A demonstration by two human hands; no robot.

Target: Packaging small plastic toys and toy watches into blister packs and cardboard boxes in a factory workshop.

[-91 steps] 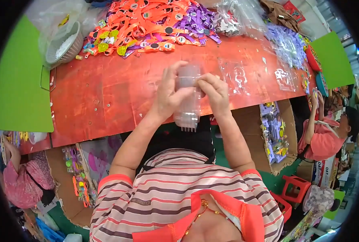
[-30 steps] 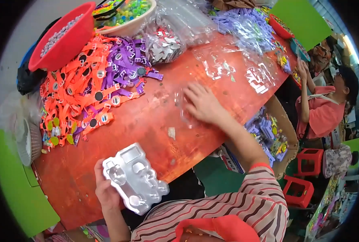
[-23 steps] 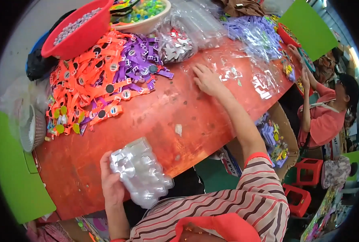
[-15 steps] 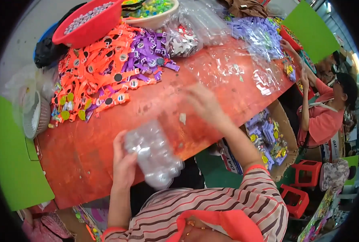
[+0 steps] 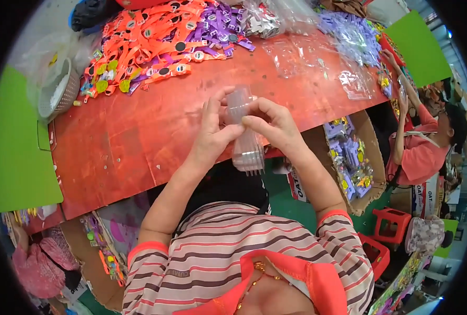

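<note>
Clear plastic tray stack [image 5: 248, 149] held btwn L fingers [image 5: 226, 135] & R fingers [image 5: 267, 107].

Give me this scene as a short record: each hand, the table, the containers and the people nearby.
Left hand: holding the stack of clear plastic trays
Right hand: thumb and fingers at the stack's right side
Table: red; orange straps beside purple straps
Basket: pale, at the table's left
Cardboard box: right, holding lavender toys
Co-workers: one far left, one right
</note>
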